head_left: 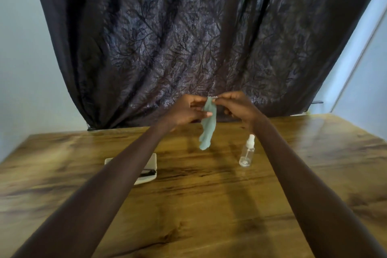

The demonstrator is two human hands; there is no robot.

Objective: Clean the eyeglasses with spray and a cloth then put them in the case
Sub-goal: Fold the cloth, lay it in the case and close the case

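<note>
Green cloth (207,123) hangs between our left hand (188,111) and right hand (236,107), both pinching it; eyeglasses possibly hidden behind. One spray bottle (247,153), one case (146,167) on table (209,205).

A home room, by the look of it: a wood-grain table (209,205) fills the 6 o'clock half, a dark leaf-patterned curtain (188,37) hangs at 12 o'clock, with pale painted walls (21,48) at 9 and 3 o'clock.

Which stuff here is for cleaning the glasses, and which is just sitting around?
For the job:
- soft pale green cloth, in both hands
- small clear plastic spray bottle
- open white glasses case

Just there:
- dark leaf-patterned curtain
- brown wooden table
</note>
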